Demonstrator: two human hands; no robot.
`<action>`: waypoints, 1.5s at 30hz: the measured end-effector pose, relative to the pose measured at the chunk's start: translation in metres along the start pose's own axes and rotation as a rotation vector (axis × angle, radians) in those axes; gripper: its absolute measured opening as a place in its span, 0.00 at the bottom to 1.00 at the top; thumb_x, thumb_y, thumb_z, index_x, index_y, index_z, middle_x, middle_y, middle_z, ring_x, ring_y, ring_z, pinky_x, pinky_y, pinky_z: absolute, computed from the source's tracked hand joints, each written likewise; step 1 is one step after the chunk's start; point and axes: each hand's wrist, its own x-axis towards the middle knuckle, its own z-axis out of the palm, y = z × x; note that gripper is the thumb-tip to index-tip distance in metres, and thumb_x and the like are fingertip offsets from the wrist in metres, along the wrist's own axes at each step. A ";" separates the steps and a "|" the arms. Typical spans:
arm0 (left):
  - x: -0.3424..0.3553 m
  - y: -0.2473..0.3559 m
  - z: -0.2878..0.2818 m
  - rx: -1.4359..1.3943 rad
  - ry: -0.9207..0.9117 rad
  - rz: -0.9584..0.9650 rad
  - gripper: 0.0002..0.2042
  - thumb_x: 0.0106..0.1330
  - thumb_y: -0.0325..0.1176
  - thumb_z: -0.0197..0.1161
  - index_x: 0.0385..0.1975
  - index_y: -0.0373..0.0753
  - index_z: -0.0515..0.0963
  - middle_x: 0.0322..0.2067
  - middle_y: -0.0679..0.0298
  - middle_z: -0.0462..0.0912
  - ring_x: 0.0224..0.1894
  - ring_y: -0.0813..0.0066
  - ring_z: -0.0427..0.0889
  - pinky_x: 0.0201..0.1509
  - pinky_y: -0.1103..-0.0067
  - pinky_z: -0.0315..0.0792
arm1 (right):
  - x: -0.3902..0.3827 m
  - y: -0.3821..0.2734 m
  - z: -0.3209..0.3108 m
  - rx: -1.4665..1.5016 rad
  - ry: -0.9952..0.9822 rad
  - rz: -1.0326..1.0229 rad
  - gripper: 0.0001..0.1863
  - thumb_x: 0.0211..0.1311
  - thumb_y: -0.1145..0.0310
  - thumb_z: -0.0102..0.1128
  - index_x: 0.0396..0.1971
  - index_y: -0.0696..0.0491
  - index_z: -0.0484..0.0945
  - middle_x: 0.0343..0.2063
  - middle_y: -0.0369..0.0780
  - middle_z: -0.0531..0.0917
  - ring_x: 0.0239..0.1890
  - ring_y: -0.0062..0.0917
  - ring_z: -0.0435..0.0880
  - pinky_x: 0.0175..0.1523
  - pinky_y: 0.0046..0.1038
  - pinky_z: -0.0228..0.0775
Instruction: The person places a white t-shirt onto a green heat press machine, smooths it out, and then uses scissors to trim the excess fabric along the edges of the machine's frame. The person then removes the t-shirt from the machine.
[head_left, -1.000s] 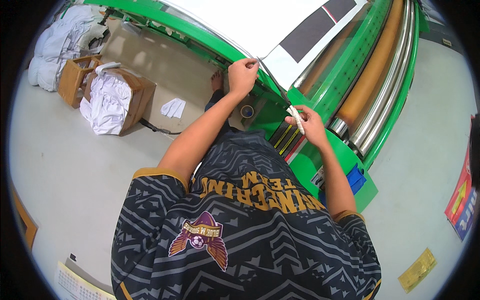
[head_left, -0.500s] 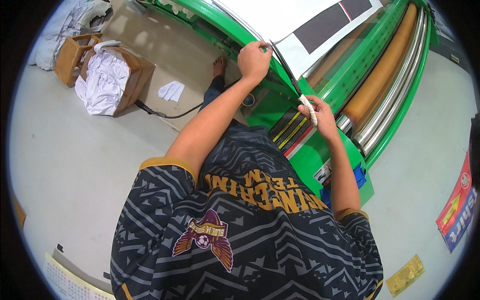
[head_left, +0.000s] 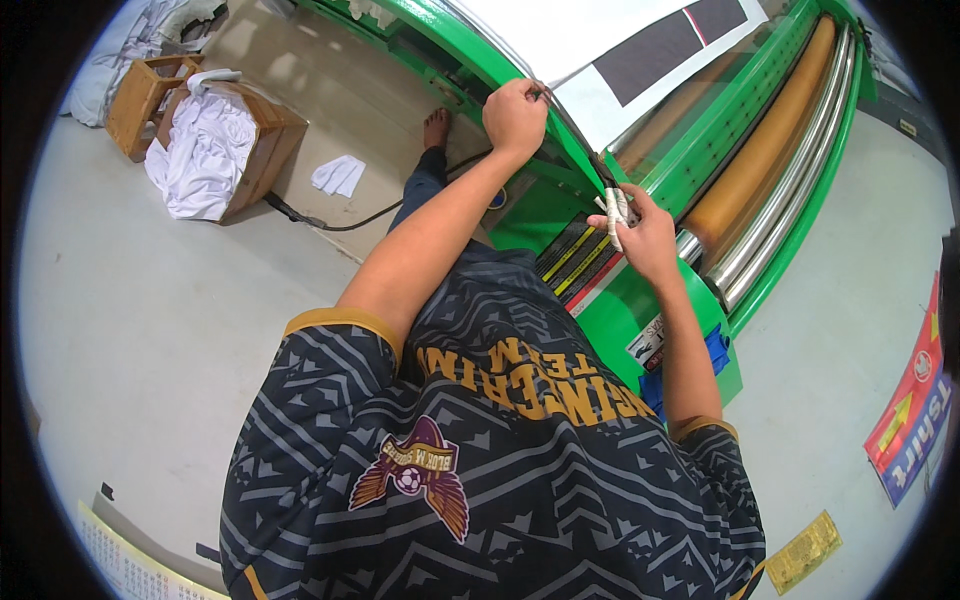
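Head view: R grip (head_left: pixel 648 238) is holding the scissors (head_left: pixel 613 202) by their white-wrapped handles, fingers curled round; dark blades are pointing fwd & a bit L, just beside the near rim of the green machine (head_left: pixel 690 150); can't tell how far blades are spread; L grip (head_left: pixel 515 122) is staying narrow, thumb & fingers drawn tog. nr blade tips; can't tell what, if anything, is being pinched there; scissors are thus spanning the gap btwn both hands; white sheet (head_left: pixel 560 40) w/ dark rect. blocks is lying atop machine, just past blades; brown roller (head_left: pixel 768 125) & chrome rollers (head_left: pixel 738 283) are sitting side by side on machine's R; over L, cardboard box (head_left: pixel 270 165) is holding heaped white cloth (head_left: pixel 210 145), wooden stool (head_left: pixel 140 105) standing just beside; small cloth piece (head_left: pixel 338 175) is lying on floor (head_left: pixel 150 320) nr box; black cable (head_left: pixel 345 228) is trailing past it; bare foot (head_left: pixel 437 127) is resting nr machine; far R, red-&-blue sign (head_left: pixel 915 390) is showing, yellow packet (head_left: pixel 803 553) below.
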 end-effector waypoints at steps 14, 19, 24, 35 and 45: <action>-0.004 -0.023 0.007 -0.360 0.012 -0.041 0.05 0.64 0.33 0.78 0.34 0.39 0.94 0.21 0.64 0.83 0.22 0.69 0.82 0.32 0.69 0.73 | 0.003 -0.004 0.000 -0.161 0.031 -0.012 0.47 0.50 0.35 0.86 0.61 0.55 0.86 0.36 0.51 0.91 0.39 0.47 0.92 0.47 0.43 0.82; -0.002 -0.028 0.009 -0.309 0.003 -0.048 0.06 0.63 0.34 0.79 0.33 0.38 0.93 0.21 0.63 0.83 0.22 0.67 0.83 0.32 0.69 0.74 | 0.009 -0.017 -0.005 -0.263 0.002 -0.054 0.48 0.51 0.36 0.87 0.62 0.58 0.85 0.40 0.54 0.93 0.42 0.45 0.94 0.49 0.40 0.83; -0.002 -0.033 0.012 -0.318 0.003 -0.023 0.07 0.63 0.34 0.79 0.33 0.38 0.93 0.21 0.64 0.84 0.22 0.69 0.84 0.32 0.70 0.75 | 0.018 -0.010 -0.003 -0.185 -0.011 -0.037 0.48 0.52 0.36 0.87 0.63 0.58 0.85 0.39 0.51 0.93 0.41 0.39 0.94 0.48 0.38 0.83; -0.004 -0.026 0.005 -0.356 -0.015 -0.019 0.06 0.64 0.31 0.79 0.32 0.36 0.91 0.21 0.64 0.83 0.21 0.71 0.84 0.31 0.72 0.75 | 0.012 0.000 0.004 -0.005 -0.039 0.008 0.46 0.53 0.40 0.87 0.64 0.59 0.84 0.41 0.49 0.94 0.42 0.36 0.94 0.49 0.37 0.83; -0.002 -0.031 0.002 -0.271 0.005 0.101 0.06 0.59 0.29 0.73 0.28 0.33 0.86 0.23 0.57 0.83 0.25 0.60 0.84 0.34 0.66 0.75 | 0.009 -0.012 0.032 -0.130 0.120 -0.059 0.45 0.54 0.44 0.89 0.64 0.60 0.83 0.44 0.53 0.93 0.46 0.45 0.95 0.53 0.41 0.85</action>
